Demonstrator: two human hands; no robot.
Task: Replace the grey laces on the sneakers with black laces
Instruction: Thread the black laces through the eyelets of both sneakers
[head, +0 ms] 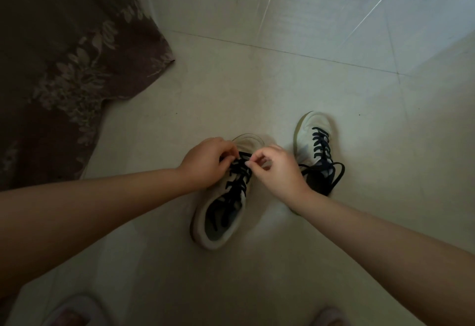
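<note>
Floor (257, 94): pale glossy tiles fill most of the frame, with thin dark grout lines crossing the upper middle and right.
Light: dim overall; a bluish-white sheen lies on the tiles at upper right, with thin bright streaks running diagonally across them.
Fabric (56, 68): brown cloth with a pale leaf pattern drapes over the upper left and left edge, its hem reaching the tiles.
Top right corner: a small dark object, too cut off to identify.

Sneakers: we count two, a nearer sneaker (221, 212) and a farther sneaker (314, 143);
Black laces: we count two, one per sneaker;
Hands: we see two, a left hand (208, 162) and a right hand (276, 169);
Patterned cloths: we count one (64, 68)
</note>
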